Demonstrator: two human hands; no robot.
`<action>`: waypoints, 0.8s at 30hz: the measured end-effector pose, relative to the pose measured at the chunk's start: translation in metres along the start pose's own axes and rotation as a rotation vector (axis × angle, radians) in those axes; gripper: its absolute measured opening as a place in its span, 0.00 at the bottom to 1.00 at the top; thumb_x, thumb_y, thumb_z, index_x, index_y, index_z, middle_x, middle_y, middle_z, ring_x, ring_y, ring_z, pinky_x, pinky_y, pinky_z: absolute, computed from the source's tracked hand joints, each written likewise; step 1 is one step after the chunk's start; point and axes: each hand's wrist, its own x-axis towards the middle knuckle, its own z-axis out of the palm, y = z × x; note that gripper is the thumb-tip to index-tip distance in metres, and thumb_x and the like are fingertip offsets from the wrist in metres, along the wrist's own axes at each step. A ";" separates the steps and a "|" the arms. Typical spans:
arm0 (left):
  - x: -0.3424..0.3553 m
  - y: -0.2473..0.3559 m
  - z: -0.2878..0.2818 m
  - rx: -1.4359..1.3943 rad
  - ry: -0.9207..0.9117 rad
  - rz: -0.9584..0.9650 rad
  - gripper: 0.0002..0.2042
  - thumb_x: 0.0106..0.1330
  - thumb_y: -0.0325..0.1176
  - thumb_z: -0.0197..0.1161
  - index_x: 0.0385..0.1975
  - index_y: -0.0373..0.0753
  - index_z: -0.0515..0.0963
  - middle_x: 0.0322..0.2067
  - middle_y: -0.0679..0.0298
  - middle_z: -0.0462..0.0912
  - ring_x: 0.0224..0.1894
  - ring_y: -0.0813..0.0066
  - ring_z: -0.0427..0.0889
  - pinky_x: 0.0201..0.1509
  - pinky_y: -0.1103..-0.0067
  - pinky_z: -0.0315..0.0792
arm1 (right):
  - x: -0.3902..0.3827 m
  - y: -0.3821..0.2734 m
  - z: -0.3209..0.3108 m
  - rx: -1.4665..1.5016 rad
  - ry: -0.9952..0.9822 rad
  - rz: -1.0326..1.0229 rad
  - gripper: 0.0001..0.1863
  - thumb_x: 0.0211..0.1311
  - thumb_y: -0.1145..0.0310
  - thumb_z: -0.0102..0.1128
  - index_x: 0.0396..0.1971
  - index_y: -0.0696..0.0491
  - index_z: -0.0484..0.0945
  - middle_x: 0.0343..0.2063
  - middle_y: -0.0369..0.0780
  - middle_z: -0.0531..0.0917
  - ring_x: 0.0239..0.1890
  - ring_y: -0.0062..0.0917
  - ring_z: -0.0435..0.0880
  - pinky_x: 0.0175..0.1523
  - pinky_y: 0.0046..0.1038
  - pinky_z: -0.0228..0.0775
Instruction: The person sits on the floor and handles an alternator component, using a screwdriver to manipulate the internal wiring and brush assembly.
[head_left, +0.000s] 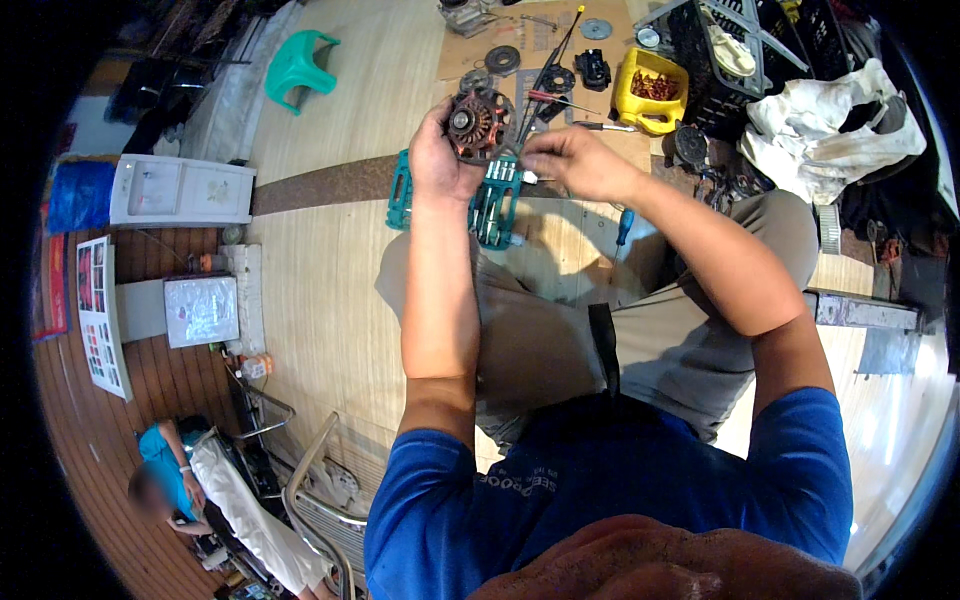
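Note:
My left hand (437, 163) is wrapped round the left side of a round, dark motor part (480, 124) with copper-coloured windings and a shaft in its centre, holding it up with its face toward me. At its lower right, my right hand (580, 164) is pinched close to the rim; what its fingertips hold is too small to make out. Beneath both hands an open teal socket set case (400, 192) lies on the floor, with metal sockets in it. A blue-handled screwdriver (625, 228) lies on the right, between my legs.
Beyond my hands a cardboard sheet (470, 40) bears dark discs, tools and a cut-open yellow jug (668, 119) with small copper-coloured pieces. Black crates (700, 60) and a white cloth (840, 130) are at right. A green stool (300, 68) stands far left; another person (165, 455) sits lower left.

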 end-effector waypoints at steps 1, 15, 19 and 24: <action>0.002 -0.006 0.006 0.041 0.120 0.097 0.18 0.68 0.38 0.41 0.41 0.31 0.74 0.36 0.55 0.81 0.36 0.63 0.82 0.44 0.67 0.76 | -0.003 0.004 0.005 -0.109 -0.016 -0.086 0.11 0.62 0.66 0.58 0.38 0.58 0.80 0.30 0.39 0.83 0.33 0.21 0.78 0.43 0.26 0.71; -0.006 0.012 -0.003 0.440 0.190 0.027 0.14 0.66 0.33 0.44 0.39 0.29 0.74 0.33 0.54 0.81 0.32 0.65 0.83 0.35 0.72 0.79 | 0.003 0.017 -0.052 -0.499 0.248 -0.106 0.13 0.62 0.62 0.56 0.41 0.54 0.80 0.35 0.49 0.82 0.38 0.39 0.82 0.45 0.33 0.73; -0.003 0.019 -0.018 0.319 0.230 -0.054 0.16 0.67 0.36 0.45 0.40 0.28 0.74 0.35 0.51 0.82 0.34 0.61 0.82 0.39 0.68 0.78 | -0.006 0.023 -0.018 -0.573 0.133 -0.145 0.11 0.62 0.63 0.54 0.37 0.54 0.79 0.31 0.48 0.81 0.35 0.43 0.81 0.42 0.40 0.72; 0.000 0.023 -0.025 0.372 0.304 -0.018 0.16 0.67 0.36 0.46 0.39 0.28 0.75 0.34 0.51 0.82 0.34 0.60 0.83 0.41 0.67 0.79 | -0.006 0.020 -0.034 -0.688 0.310 -0.235 0.10 0.62 0.62 0.53 0.34 0.51 0.79 0.29 0.48 0.81 0.33 0.46 0.79 0.38 0.42 0.71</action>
